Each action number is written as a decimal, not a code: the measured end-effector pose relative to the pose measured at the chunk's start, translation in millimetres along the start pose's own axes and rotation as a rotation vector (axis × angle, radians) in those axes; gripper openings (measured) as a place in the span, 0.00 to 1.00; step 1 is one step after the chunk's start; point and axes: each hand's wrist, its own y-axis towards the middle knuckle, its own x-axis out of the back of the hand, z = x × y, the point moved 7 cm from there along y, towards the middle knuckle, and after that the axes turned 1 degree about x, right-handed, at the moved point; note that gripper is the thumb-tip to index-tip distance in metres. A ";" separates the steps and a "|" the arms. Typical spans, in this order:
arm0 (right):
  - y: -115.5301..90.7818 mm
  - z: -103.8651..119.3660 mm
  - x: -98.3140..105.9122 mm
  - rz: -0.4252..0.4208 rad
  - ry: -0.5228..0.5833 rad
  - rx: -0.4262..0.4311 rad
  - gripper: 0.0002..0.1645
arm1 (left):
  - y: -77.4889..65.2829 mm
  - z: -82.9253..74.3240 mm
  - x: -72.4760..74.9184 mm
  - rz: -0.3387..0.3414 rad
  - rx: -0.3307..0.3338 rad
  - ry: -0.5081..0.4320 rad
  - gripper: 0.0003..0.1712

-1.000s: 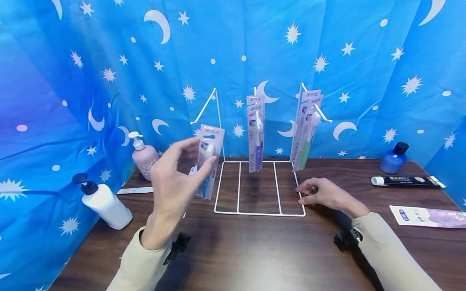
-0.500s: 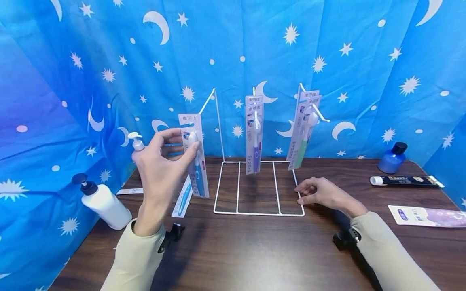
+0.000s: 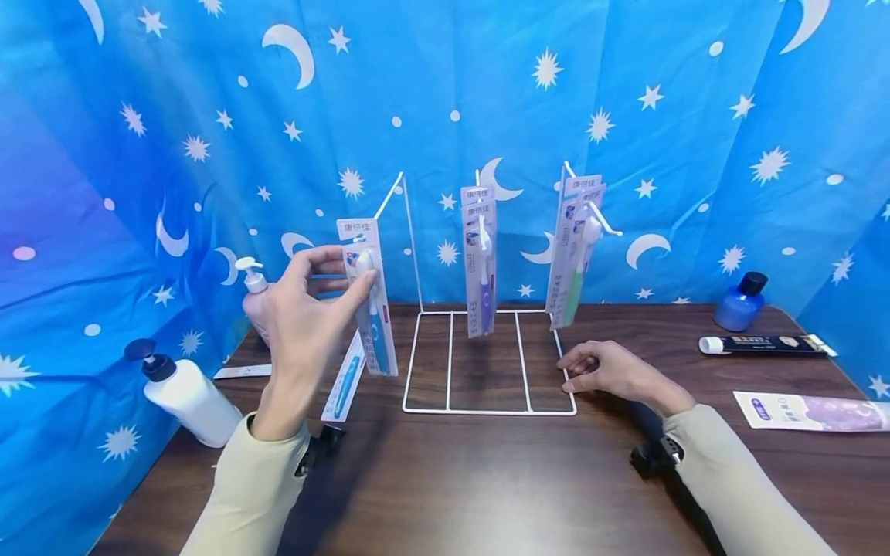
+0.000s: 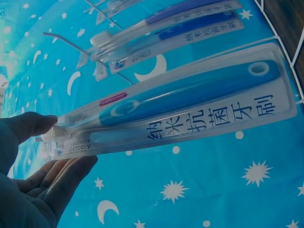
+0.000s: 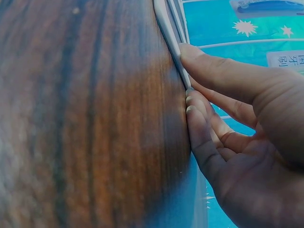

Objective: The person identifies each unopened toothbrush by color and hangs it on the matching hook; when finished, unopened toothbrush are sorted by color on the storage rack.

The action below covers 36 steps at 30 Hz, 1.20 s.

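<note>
My left hand (image 3: 309, 328) pinches a packaged blue toothbrush (image 3: 376, 324) near its top, thumb in front and fingers behind. The pack stands upright in the air, its printed card overlapping the left hook of a white wire rack (image 3: 490, 412) in the head view. In the left wrist view, the blue handle (image 4: 190, 95) shows through clear plastic. My right hand (image 3: 612, 371) holds the right side of the rack's base between thumb and fingertips, low at the table. A purple toothbrush pack (image 3: 480, 270) hangs on the middle hook, and a green toothbrush pack (image 3: 573, 270) on the right one, each with another behind.
Another blue toothbrush pack (image 3: 344, 386) lies on the table (image 3: 487, 486) below my left hand. White (image 3: 191, 398) and pink (image 3: 254, 297) pump bottles stand left. At right are a blue bottle (image 3: 740, 303), a black tube (image 3: 765, 345) and a pink-white tube (image 3: 810, 411).
My left hand has moved left and turned the toothbrush pack more upright, bringing its top up by the left hook. It has barely moved in the last half second. The right hand stays on the rack.
</note>
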 end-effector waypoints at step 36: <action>-1.4 3.4 -1.1 -0.008 0.027 0.034 0.21 | 40.3 45.2 -57.4 0.117 0.072 0.031 0.28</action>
